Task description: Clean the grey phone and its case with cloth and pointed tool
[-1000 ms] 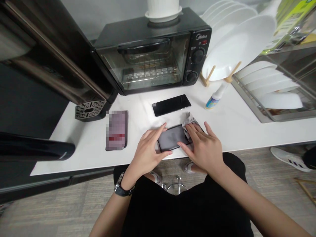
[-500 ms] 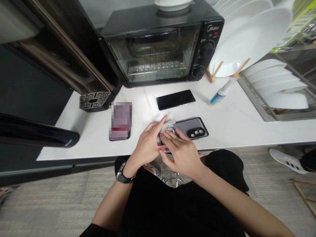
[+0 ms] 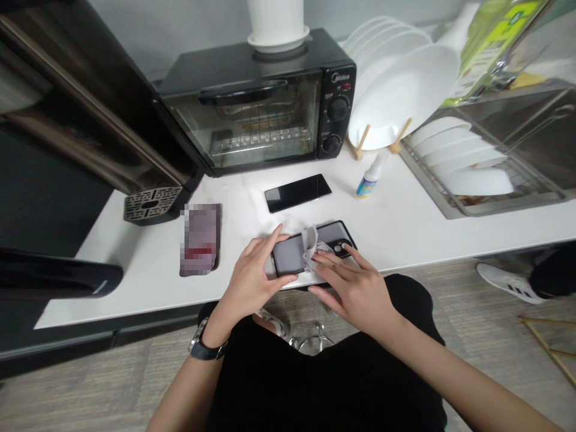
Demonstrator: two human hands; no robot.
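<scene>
A clear phone case with a black rim (image 3: 288, 257) lies near the counter's front edge, its camera cutouts at the right. My left hand (image 3: 254, 270) grips the case's left end between thumb and fingers. Under the fingertips of my right hand (image 3: 355, 282), a crumpled grey cloth (image 3: 310, 246) is pressed on the middle of the case. Behind it lies a black phone (image 3: 297, 192), screen up. To the left is a blurred-out purplish phone-shaped item (image 3: 202, 237). A small spray bottle (image 3: 368, 181) stands at the back right.
A black toaster oven (image 3: 261, 114) carries a white pot (image 3: 276, 24). A dark dispenser (image 3: 153, 204) stands at left. White plates (image 3: 405, 90) and a metal dish rack (image 3: 450, 207) are at right. A person's shoe (image 3: 508, 282) is on the floor.
My right hand and the cloth have slid rightward along the case, uncovering its left part. My left hand still holds the left end. The camera view has shifted.
</scene>
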